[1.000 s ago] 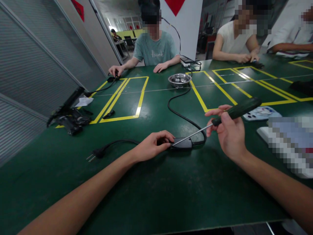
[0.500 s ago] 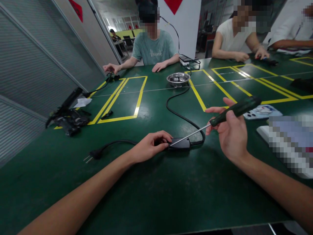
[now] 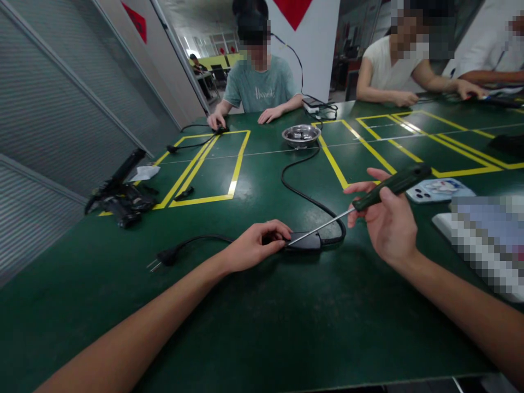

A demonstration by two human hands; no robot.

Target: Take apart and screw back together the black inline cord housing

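Okay, green surface [image 3: 254,327] runs across the whole view, yellow tape [image 3: 339,164] marking out boxes on its far half. Teal-shirt co-worker [image 3: 262,87] across has shifted one hand [image 3: 218,120] inward, onto a black cable piece at the tape. Pale-top co-worker [image 3: 388,68] has reached farther right, to a dark item on the surface. Neither shift comes near the small black case [image 3: 305,240] in front of the wearer, so the space around it looks undisturbed. Wearer's hands barely changed, and are apart from each other: left hand [image 3: 254,245] pinches the left end of the case, right hand [image 3: 395,226] grips the screwdriver [image 3: 403,180] by its dark green handle, shaft slanting down to the left. The tip is at the case's left end, close to the left thumb; whether it sits in a screw is too small to tell. Blurred pale item [image 3: 466,240] and phone [image 3: 442,190] lie right of the right hand. Black gear [image 3: 123,202] is piled at far left, well apart. Cord [image 3: 281,173] loops from the case's right end toward the metal bowl [image 3: 301,145], which holds small dark bits. Plug [image 3: 166,257] lies left, prongs outward. Fingers and thumb partly hide the case's left end, the main thing in the way.
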